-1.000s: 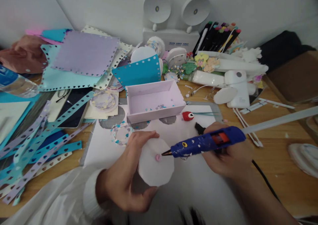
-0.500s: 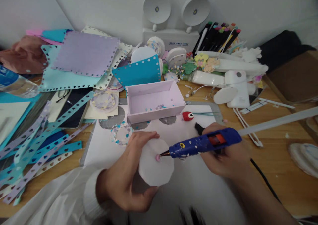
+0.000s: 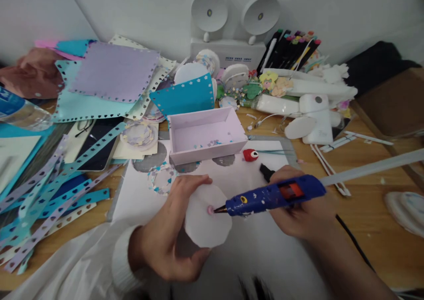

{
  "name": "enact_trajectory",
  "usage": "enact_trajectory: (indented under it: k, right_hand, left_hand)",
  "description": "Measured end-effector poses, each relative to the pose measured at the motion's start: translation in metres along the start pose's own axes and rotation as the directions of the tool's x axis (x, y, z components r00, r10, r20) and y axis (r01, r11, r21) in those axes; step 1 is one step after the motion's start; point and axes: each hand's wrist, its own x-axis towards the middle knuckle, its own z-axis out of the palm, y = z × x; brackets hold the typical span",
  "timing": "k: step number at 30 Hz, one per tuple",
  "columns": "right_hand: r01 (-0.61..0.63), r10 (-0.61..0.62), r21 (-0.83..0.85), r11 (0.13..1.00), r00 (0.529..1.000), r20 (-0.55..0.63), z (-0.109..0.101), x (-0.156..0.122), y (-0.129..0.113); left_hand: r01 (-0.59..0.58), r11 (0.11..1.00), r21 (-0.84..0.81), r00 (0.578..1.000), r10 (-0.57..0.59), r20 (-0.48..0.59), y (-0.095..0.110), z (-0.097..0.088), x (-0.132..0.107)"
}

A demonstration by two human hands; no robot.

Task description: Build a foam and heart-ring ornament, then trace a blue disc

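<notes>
L hand (image 3: 168, 236) pinched a white paper disc (image 3: 207, 222) above the tabletop (image 3: 364, 229); R hand (image 3: 303, 211) gripped a blue glue gun (image 3: 274, 195), tip on the disc's pink dot (image 3: 210, 210). Pink box (image 3: 205, 134) sat just behind, paper strips (image 3: 56, 189) to the left.

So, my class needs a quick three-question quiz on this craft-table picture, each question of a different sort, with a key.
1. What does the right hand hold?
A a pair of scissors
B a blue hot glue gun
C a black marker pen

2. True or false: the pale pink open cardboard box lies nearer the person than the white round paper disc.

3. Fill in: the glue gun's nozzle meets a small ___ dot near the middle of the disc, which the left hand holds.

Key: 1 B; 2 false; 3 pink.
</notes>
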Motion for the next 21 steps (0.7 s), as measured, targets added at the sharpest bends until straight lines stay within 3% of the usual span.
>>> enact_trajectory:
  k: [3, 21]
  right_hand:
    - [0.083, -0.083, -0.011, 0.997, 0.996, -0.032, -0.0013, 0.0013, -0.0001]
    - [0.043, -0.045, -0.048, 0.998, 0.998, -0.041, 0.0002, 0.0045, -0.0027]
  left_hand:
    - [0.019, 1.000, 0.002, 1.000, -0.019, 0.004, 0.0010, 0.0001, 0.0001]
    - [-0.010, 1.000, 0.014, 1.000, 0.010, 0.003, 0.0025, -0.0003, 0.0005]
